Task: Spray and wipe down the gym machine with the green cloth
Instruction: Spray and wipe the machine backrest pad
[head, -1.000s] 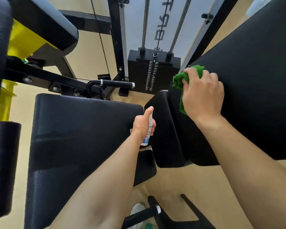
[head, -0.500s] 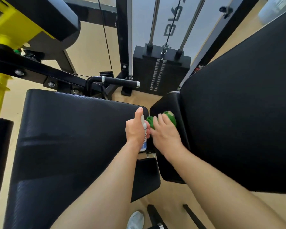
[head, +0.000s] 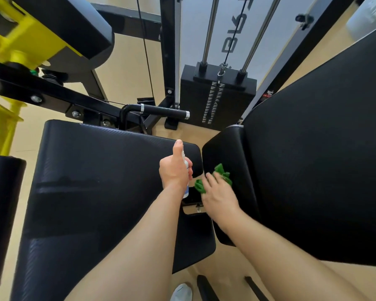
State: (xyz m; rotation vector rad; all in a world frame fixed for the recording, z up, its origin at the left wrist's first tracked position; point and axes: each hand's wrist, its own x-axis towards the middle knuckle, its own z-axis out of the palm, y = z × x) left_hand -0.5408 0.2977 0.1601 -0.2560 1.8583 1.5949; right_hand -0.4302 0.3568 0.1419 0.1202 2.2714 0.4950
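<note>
Left hand (head: 174, 170): closed around a small white spray bottle (head: 186, 187), thumb raised straight up along the nozzle end, fingers wrapped round the body. The bottle's lower end, with a blue label, shows below the palm. The hand hovers over the right edge of the black seat pad (head: 100, 181), near its far right corner.

Right hand (head: 218, 195): fingers spread flat, palm down, pressing the green cloth (head: 220, 173) onto the narrow black side pad (head: 224, 148). The cloth is bunched, sticking out beyond the fingertips and beside the thumb, near the pad's left edge. The large back pad (head: 323, 159) lies just right of it.

The two hands are close, not touching.
</note>
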